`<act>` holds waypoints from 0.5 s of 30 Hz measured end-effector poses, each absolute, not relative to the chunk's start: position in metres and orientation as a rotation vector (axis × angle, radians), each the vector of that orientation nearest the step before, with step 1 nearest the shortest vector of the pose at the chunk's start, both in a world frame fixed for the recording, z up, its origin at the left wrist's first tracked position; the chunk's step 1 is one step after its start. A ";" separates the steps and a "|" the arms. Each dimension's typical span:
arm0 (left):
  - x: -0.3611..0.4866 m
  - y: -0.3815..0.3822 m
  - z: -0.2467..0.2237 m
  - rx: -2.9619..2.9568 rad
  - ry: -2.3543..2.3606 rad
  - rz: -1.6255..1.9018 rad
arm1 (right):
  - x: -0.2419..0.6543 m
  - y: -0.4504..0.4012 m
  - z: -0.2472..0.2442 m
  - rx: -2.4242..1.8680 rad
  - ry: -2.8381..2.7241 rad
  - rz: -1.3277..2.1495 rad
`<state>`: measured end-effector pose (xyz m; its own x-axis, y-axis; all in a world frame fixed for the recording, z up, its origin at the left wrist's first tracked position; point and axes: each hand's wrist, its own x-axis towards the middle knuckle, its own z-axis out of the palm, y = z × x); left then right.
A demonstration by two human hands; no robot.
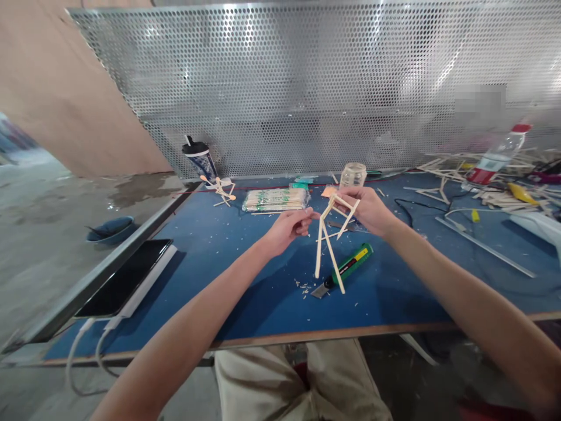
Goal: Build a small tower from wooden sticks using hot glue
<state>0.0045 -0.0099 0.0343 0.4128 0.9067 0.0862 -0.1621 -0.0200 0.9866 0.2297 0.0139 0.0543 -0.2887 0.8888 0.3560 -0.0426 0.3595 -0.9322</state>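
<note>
Left of the blue-topped table with a thin brown front edge (197, 251), a grey, damp-stained concrete floor (39, 210) and a plain brown panel (87, 88) are seen, with a round blue bowl (116, 227) just beyond the table's left side. The table's far side is screened, left to right, by a silvery perforated metal sheet (284, 76). At the table's left edge, a black-screened phone (125, 278) is laid on a white block. At its far left corner are placed a dark patterned cup with a black lid (199, 161) and a small pale stick figure (224, 190). Over mid-table, the left hand (287, 230) is held with fingers partly curled beside a pale wooden stick frame (319, 248); whether it is gripped there cannot be told. Below the frame, the table is littered with shavings and a green-and-black utility knife (350, 263). The frame's upper part is pinched by the right hand (366, 210). The table's right end is crowded with loose sticks (504, 199) and a clear red-capped bottle (495, 158).
</note>
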 end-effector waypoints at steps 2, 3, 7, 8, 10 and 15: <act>0.008 -0.015 0.038 1.273 0.754 0.897 | 0.228 0.009 0.048 -0.787 -1.527 1.160; 0.010 -0.017 0.040 1.270 0.756 0.852 | 0.227 0.007 0.047 -0.791 -1.499 1.186; 0.014 -0.022 0.045 1.264 0.726 0.776 | 0.219 -0.008 0.053 -0.786 -1.395 1.357; 0.014 -0.023 0.046 1.253 0.711 0.772 | 0.217 -0.012 0.055 -0.778 -1.377 1.401; 0.015 -0.025 0.047 1.236 0.685 0.755 | 0.214 -0.019 0.060 -0.774 -1.369 1.450; 0.016 -0.029 0.049 1.129 0.618 0.697 | 0.209 -0.025 0.060 -0.801 -1.366 1.460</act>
